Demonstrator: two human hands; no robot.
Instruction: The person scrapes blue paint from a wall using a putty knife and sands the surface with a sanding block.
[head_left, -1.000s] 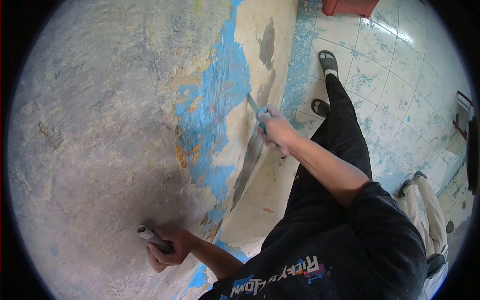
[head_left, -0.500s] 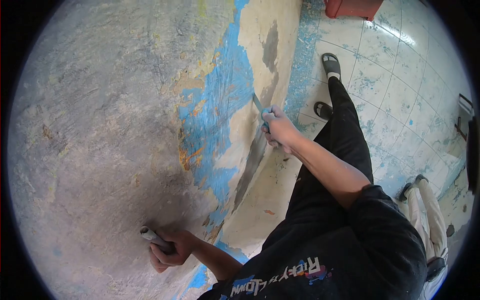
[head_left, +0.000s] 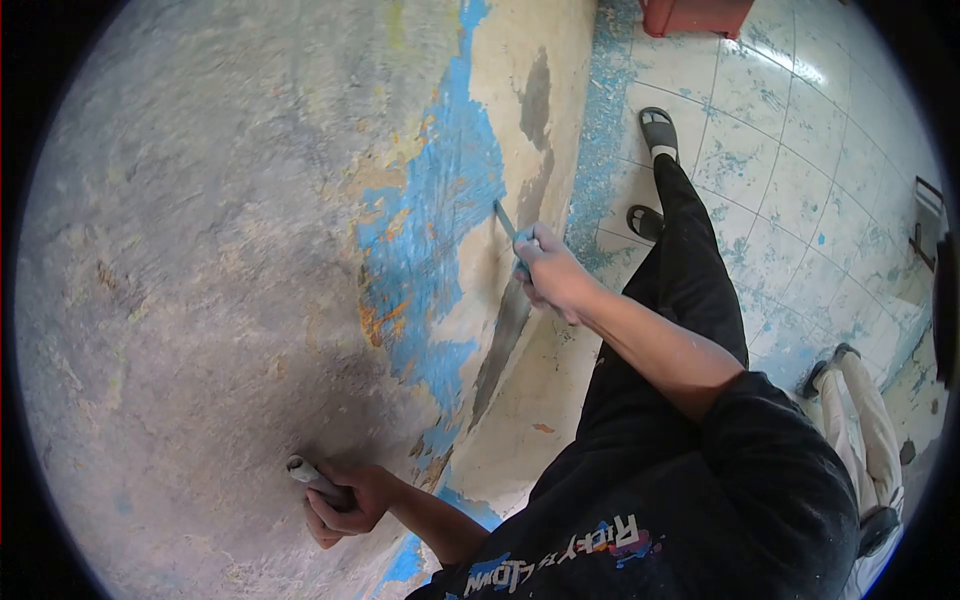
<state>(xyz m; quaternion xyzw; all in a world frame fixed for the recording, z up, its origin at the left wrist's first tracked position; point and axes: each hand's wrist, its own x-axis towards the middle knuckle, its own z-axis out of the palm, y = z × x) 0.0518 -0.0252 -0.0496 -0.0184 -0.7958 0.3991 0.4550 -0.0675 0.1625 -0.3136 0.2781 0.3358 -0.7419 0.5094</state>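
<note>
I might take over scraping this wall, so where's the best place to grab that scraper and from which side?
Grip the scraper by its handle, as the right hand does now. Come from the room side, away from the wall: the thin blade points up against the blue paint, so only the handle end looks safe to grip.

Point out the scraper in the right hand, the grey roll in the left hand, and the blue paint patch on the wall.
scraper (head_left: 505, 220), head view, on its blade.
grey roll (head_left: 312, 476), head view, on its free end.
blue paint patch (head_left: 440, 215), head view, on its broad middle.

Scraper handle hidden in fist (blade shows).
</note>
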